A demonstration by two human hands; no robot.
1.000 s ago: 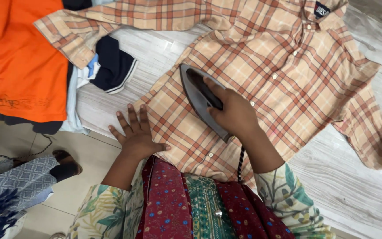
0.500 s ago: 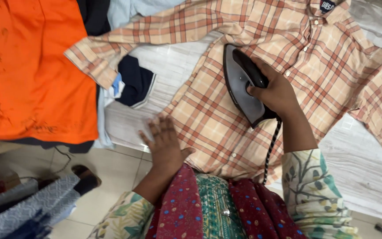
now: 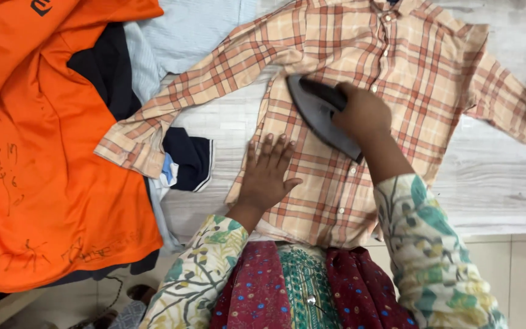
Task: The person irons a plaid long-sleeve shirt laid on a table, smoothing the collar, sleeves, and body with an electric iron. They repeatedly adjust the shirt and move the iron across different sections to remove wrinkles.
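A peach and rust plaid shirt (image 3: 409,67) lies spread, buttoned front up, on a pale wood-grain table (image 3: 500,183). My right hand (image 3: 363,113) grips the dark handle of a grey clothes iron (image 3: 315,109) that rests on the shirt's chest, its tip pointing to the upper left. My left hand (image 3: 267,173) lies flat with fingers spread on the shirt's lower left edge, just below the iron. One long sleeve (image 3: 171,103) stretches down to the left.
A large orange garment (image 3: 44,152) covers the left side of the table, with a dark navy piece (image 3: 187,158) and pale blue cloth (image 3: 196,27) beside it. The table's front edge runs just above a tiled floor (image 3: 518,274).
The iron slid up the shirt, away from me, and now sits on the chest under the sleeve. My left hand moved from the table edge onto the shirt's hem. The view shifted.
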